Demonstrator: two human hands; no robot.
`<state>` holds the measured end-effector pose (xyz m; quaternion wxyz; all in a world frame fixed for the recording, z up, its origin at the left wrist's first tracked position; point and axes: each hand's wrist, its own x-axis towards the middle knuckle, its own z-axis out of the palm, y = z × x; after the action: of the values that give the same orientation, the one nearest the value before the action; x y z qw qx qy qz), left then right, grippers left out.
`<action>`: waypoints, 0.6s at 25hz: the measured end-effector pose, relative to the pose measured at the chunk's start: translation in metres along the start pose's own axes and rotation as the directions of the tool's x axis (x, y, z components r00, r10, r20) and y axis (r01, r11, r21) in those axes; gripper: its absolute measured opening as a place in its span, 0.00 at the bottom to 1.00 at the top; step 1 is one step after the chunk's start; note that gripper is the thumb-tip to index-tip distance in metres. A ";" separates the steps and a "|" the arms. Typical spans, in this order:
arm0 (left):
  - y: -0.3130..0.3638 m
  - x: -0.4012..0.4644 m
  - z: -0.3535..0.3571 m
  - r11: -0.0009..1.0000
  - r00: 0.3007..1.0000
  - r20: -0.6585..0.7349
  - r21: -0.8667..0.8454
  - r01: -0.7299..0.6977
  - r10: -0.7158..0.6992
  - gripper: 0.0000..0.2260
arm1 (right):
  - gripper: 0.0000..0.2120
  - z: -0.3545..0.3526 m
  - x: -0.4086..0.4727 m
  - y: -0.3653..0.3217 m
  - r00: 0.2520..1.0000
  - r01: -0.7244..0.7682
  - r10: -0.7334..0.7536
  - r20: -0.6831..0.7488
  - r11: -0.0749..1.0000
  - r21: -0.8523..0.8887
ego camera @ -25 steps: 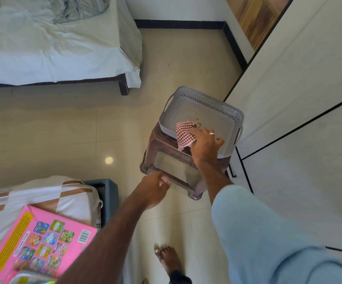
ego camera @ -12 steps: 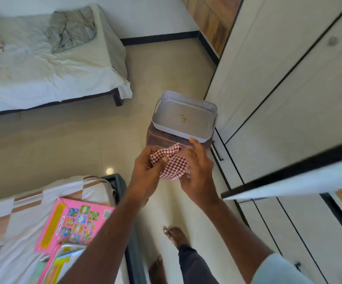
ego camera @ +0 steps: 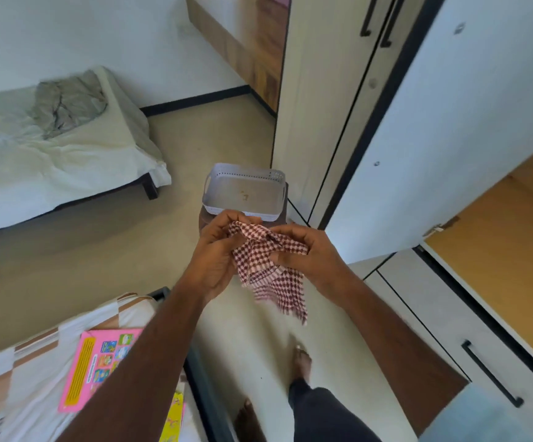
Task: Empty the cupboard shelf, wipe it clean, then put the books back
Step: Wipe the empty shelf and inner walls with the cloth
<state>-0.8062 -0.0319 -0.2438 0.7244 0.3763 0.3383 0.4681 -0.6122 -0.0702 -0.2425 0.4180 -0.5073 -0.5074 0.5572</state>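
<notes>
A red-and-white checked cloth [ego camera: 273,275] hangs between my hands in front of me. My left hand [ego camera: 215,256] pinches its upper left edge, and my right hand [ego camera: 309,253] pinches its upper right edge, so the lower part dangles loose. A pink picture book [ego camera: 99,362] lies on the striped bed at the lower left, with a yellow book [ego camera: 172,419] partly showing under my left arm. The open cupboard door [ego camera: 443,138] stands at the right, and a bare wooden shelf [ego camera: 495,250] shows behind it.
A grey perforated basket [ego camera: 246,212] sits on a brown plastic stool [ego camera: 204,218] just beyond my hands. A white-sheeted bed [ego camera: 51,161] lies at the far left. Cupboard drawers with black handles [ego camera: 488,374] run along the lower right. My feet stand on the tiled floor [ego camera: 242,349].
I lifted the cloth out of the basket with my right hand, took it in both hands and spread it out. My view rose toward the cupboard.
</notes>
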 end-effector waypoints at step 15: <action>-0.030 0.015 0.266 0.930 0.966 0.248 0.334 -0.155 0.072 0.13 | 0.18 -0.202 -0.136 -0.094 0.933 0.164 -0.187 -0.309 0.982 -0.098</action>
<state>-0.5642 -0.0870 -0.1420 0.6516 0.5703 0.3071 0.3948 -0.3988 -0.1624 -0.1241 0.5238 -0.5573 -0.4963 0.4107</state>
